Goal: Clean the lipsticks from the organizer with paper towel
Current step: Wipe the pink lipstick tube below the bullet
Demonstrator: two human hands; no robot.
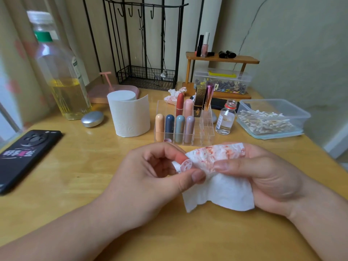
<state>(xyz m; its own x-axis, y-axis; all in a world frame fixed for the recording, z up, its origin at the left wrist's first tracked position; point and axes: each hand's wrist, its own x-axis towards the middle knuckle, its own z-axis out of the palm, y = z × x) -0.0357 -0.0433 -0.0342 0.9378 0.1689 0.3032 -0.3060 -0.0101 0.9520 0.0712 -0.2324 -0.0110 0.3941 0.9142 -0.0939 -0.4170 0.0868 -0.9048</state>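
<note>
The left hand (pixel 150 176) pinches a lipstick (pixel 186 165); the right hand (pixel 267 178) pinches the towel (pixel 222 191), whose red stains could smear back.

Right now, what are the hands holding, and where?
The left hand pinches a lipstick by its barrel; right hand grips the paper towel at its stained edge.

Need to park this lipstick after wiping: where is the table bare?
Bare wood lies between the phone and the left hand gripping the lipstick, and between phone and paper towel roll. Crowded: back right, where organizer, glass bottle and cotton swab box stand close.
</note>
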